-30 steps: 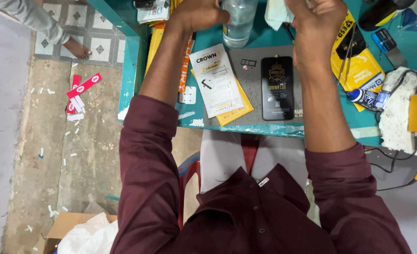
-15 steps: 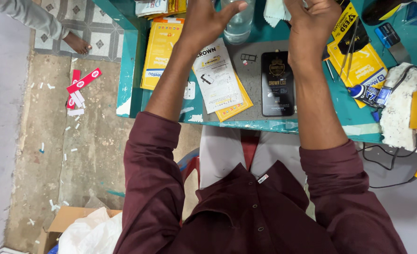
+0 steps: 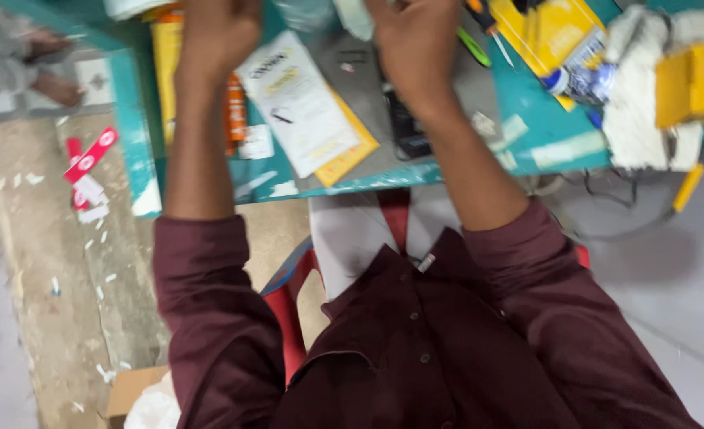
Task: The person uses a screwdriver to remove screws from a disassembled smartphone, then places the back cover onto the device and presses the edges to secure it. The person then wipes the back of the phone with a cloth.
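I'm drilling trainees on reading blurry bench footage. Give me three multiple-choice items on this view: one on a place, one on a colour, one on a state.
1. Where does the white leaflet lie?
A. between the two forearms
B. on the floor
C. on the cloth
2. What colour is the tabletop?
A. red
B. teal
C. black
3. How are the left hand and right hand placed?
A. resting in the lap
B. hanging at the sides
C. raised over the table

Answers: 1 A, it sits on the table between the arms. 2 B, the bare surface is teal. 3 C, both hands are up over the bench.

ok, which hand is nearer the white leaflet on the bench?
Left. The left hand hovers just left of the white leaflet's top edge; the right hand is further off, right of it, above the dark phone.
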